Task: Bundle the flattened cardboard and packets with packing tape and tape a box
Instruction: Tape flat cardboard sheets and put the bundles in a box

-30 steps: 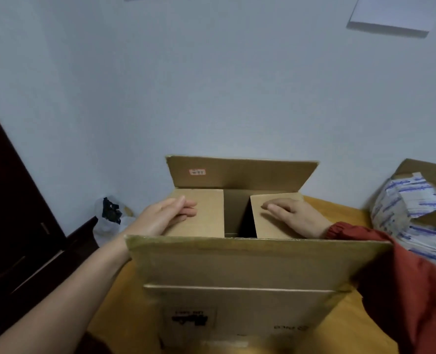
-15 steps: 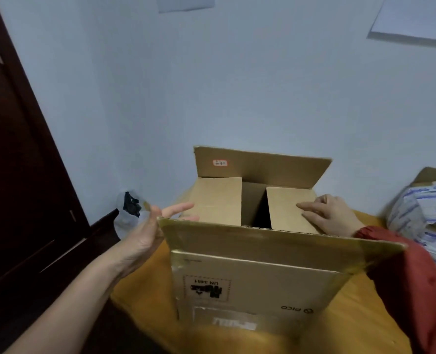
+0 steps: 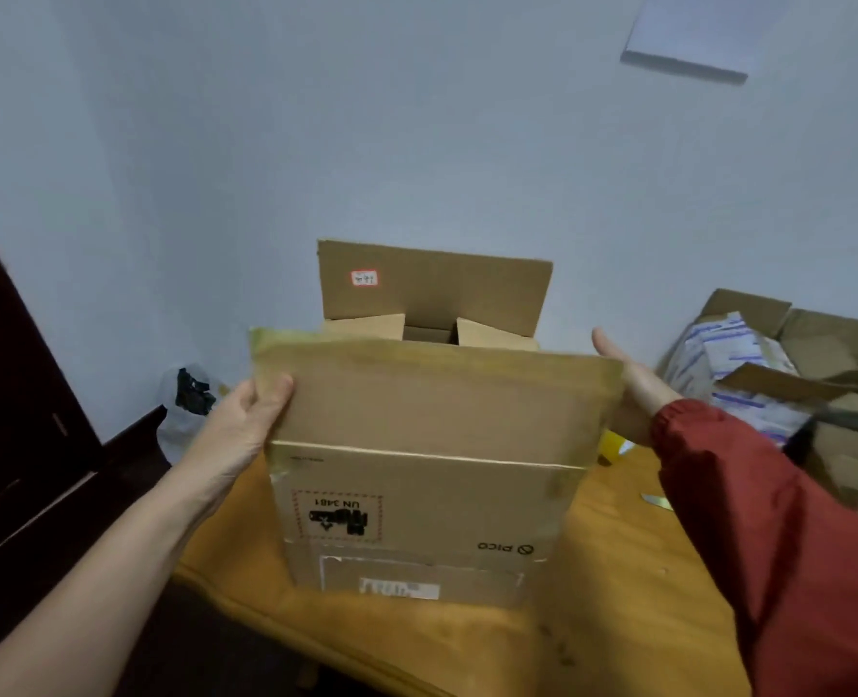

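1 box (image 3: 427, 500), 2 hands (image 3: 243, 420) (image 3: 636, 389)

"UN 3481" and "PICO" on box (image 3: 432, 500)

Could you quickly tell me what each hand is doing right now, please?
Left hand: grips the left edge of the brown cardboard box's near flap, thumb in front.
Right hand: open, fingers straight, at the flap's right edge.
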